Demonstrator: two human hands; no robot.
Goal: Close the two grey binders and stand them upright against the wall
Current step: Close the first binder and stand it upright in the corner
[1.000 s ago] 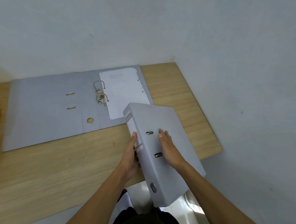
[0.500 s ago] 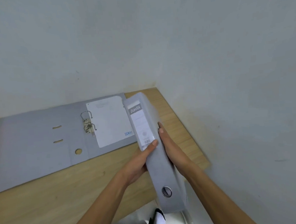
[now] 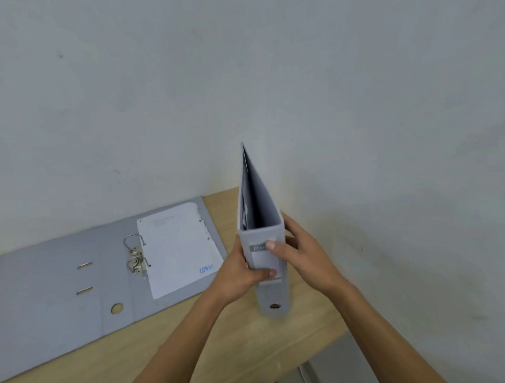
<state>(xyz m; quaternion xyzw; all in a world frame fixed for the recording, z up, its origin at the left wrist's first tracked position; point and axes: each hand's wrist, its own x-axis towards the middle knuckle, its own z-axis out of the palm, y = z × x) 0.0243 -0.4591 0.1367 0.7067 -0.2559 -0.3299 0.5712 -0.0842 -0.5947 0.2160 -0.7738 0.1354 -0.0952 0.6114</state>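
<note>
A closed grey binder [image 3: 259, 208] stands upright on the wooden table [image 3: 195, 349] near the right-hand wall, spine toward me. My left hand [image 3: 238, 275] grips its left side, thumb across the spine label. My right hand [image 3: 303, 256] holds its right side, thumb on the spine. A second grey binder [image 3: 54, 292] lies open and flat to the left, against the back wall, with its ring mechanism [image 3: 136, 257] open and a white sheet [image 3: 178, 248] on its right half.
Walls meet in a corner [image 3: 273, 166] just behind the upright binder. The table's right edge [image 3: 335, 340] runs close to the right-hand wall; the floor shows below it.
The closed binder has been swung from tilted in the air to upright on the table, further back toward the corner. Both hands moved with it. The open binder has stayed put.
</note>
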